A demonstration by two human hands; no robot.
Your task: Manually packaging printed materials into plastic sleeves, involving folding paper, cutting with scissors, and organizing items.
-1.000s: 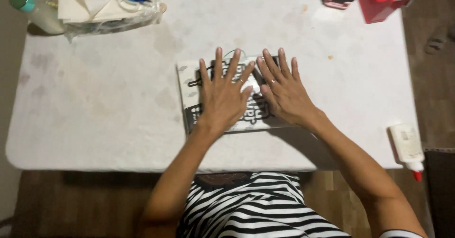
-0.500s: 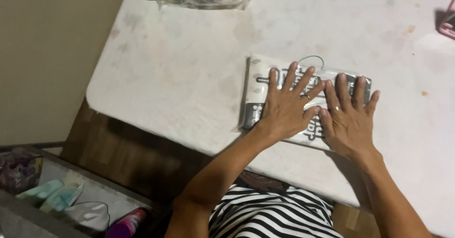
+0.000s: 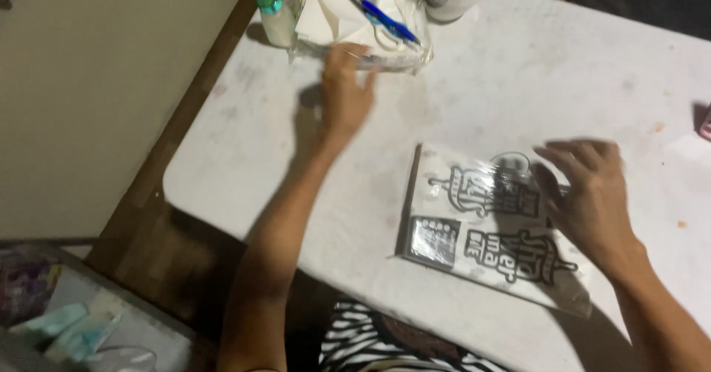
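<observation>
Fingers (image 3: 574, 153) motion-blurred over sticker sheet (image 3: 481, 224)

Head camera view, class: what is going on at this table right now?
A person in a striped top sits at a white table. The right hand rests with spread fingers on a clear-wrapped sheet of black-and-white designs. The left hand, fingers open, reaches to the far edge, touching a clear plastic bag holding white paper and a blue pen, beside a small green-capped bottle.
</observation>
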